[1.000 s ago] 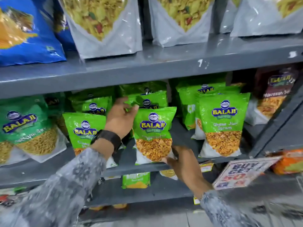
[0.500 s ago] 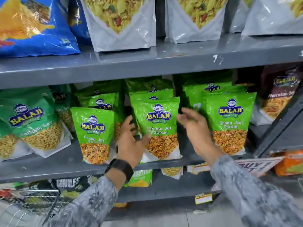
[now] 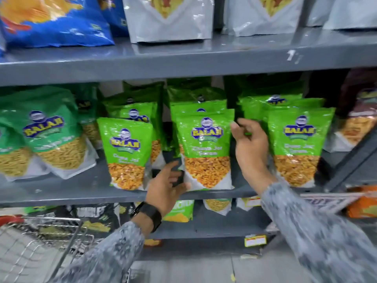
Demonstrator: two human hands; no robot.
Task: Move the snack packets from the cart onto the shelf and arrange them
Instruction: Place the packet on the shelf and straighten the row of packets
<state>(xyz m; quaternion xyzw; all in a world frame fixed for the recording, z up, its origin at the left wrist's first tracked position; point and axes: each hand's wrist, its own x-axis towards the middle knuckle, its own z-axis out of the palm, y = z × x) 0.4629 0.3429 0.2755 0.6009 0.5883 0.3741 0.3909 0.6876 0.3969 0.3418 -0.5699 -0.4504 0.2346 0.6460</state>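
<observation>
Three front light-green snack packets stand upright on the grey middle shelf (image 3: pixel 81 196): a left one (image 3: pixel 125 154), a middle one (image 3: pixel 206 152) and a right one (image 3: pixel 297 148), with more of the same behind them. My left hand (image 3: pixel 167 184) is spread open at the middle packet's lower left corner, fingertips touching it. My right hand (image 3: pixel 248 144) is at that packet's upper right edge, fingers half curled and apart, thumb against the edge. The wire cart (image 3: pixel 51 237) shows at the lower left; its contents are blurred.
Darker green packets (image 3: pixel 47 135) fill the shelf's left end and a maroon packet (image 3: pixel 359 123) the right. The upper shelf (image 3: pixel 183 62) carries blue bags (image 3: pixel 55 21) and silver pouches (image 3: pixel 169 23). A promo sign (image 3: pixel 330 201) hangs at the right. A lower shelf (image 3: pixel 204 227) holds more packets.
The middle packet went from held in both hands to standing on the shelf. My left hand dropped to its lower left corner; my right hand rose to its upper right edge.
</observation>
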